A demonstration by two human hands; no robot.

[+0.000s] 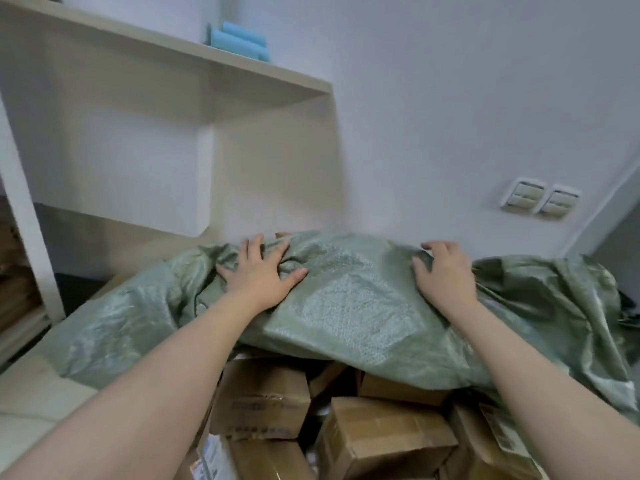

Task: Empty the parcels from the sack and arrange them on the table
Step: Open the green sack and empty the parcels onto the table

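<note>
A green woven sack (346,306) lies crumpled across the table (27,393), its mouth lifted toward me. Several brown cardboard parcels (381,441) spill out under its near edge, and one (263,400) sits at the left of the pile. My left hand (259,275) rests on top of the sack with fingers spread, pressing on a bunched fold. My right hand (445,271) is further right on the same ridge. Its fingers curl over the far side of the fabric and grip it. The sack hides whatever is still inside.
A cream shelf unit (207,133) stands right behind the sack, with blue rolls (239,41) on its top board. The white wall carries two sockets (540,199) at the right. Stacked brown items (14,271) fill a rack at the far left.
</note>
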